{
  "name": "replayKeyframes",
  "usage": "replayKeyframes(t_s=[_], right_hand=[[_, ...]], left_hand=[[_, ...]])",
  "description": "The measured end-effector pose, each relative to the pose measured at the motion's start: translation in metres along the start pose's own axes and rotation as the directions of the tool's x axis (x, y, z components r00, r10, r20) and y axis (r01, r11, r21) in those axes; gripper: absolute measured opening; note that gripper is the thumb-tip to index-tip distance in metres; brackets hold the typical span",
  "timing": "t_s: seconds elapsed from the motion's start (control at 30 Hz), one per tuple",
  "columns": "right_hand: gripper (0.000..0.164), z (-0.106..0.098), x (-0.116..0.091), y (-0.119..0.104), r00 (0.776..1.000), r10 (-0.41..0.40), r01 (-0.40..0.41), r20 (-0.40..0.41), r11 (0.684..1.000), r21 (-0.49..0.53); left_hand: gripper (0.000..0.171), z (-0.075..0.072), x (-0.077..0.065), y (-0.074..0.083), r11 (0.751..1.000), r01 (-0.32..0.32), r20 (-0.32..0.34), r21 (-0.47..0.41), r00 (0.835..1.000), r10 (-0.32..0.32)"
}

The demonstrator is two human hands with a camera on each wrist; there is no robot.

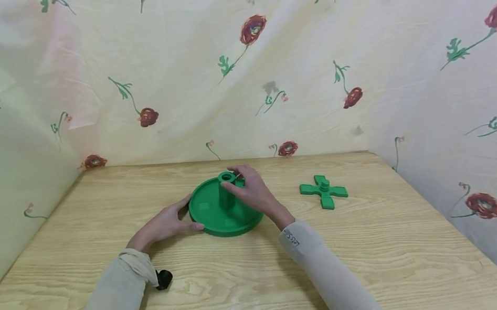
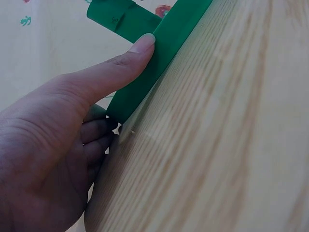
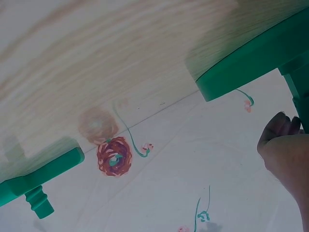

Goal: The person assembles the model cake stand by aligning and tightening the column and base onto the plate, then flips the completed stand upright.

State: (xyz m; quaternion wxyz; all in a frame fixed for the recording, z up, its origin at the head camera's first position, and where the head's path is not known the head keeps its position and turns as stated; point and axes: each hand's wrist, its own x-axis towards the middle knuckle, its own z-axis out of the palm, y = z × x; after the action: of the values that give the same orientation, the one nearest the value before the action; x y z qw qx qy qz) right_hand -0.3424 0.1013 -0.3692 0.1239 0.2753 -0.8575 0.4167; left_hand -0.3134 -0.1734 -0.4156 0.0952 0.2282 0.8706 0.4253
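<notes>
Round base: a wide green disc (image 1: pixel 206 215) with smooth matte surface and low raised rim, plastic in look; it lies flat on the table (image 1: pixel 228 285), in front of the person.
Hollow post: a green cylinder (image 1: pixel 226 198) with a round hole in its top; it stands at the middle of the disc. If the two are one piece, I cannot tell.
Post direction: the hole looks upward; the long axis is nearly vertical, at right angle to the disc.
Left hand (image 1: pixel 169 223): it grasps the disc at its left side, the thumb pressed on the outer rim.
Right hand (image 1: pixel 252 190): it grasps the post near the top, thumb on the near side, fingers behind.
Cross piece: green, four flat arms (image 1: pixel 324 190), to the right and apart from the disc; its short ridged stud (image 3: pixel 39 202) points upward.
Table: pale wood with wavy grain, slightly glossy.
Cloth (image 1: pixel 190 78): whitish, wrinkled, printed with red flowers, behind and at both sides.
</notes>
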Motion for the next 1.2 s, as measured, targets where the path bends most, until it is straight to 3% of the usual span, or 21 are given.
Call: replayKeyframes(t_s=[0.4, 0.7, 0.97, 1.2], right_hand=[[0.042, -0.0006, 0.0000, 0.0043, 1.000, -0.023, 0.023, 0.019, 0.999, 0.035], [0.046, 0.0004, 0.0000, 0.0004, 1.000, 0.014, -0.014, 0.005, 1.000, 0.003], [0.042, -0.0007, -0.0008, 0.0029, 0.999, -0.030, 0.029, 0.018, 0.999, 0.034], [0.046, 0.0009, 0.0000, -0.0004, 1.000, 0.011, -0.011, 0.024, 1.000, 0.005]], left_hand=[[0.107, -0.0005, 0.0003, 0.0007, 1.000, -0.002, -0.001, 0.004, 1.000, 0.002], [0.108, -0.0009, -0.0008, 0.0006, 1.000, -0.009, -0.004, -0.004, 1.000, 0.009], [0.108, -0.0002, -0.0006, 0.0005, 1.000, 0.008, -0.005, 0.001, 1.000, -0.008], [0.107, -0.0001, -0.0005, 0.0002, 1.000, 0.001, -0.006, 0.001, 1.000, -0.001]])
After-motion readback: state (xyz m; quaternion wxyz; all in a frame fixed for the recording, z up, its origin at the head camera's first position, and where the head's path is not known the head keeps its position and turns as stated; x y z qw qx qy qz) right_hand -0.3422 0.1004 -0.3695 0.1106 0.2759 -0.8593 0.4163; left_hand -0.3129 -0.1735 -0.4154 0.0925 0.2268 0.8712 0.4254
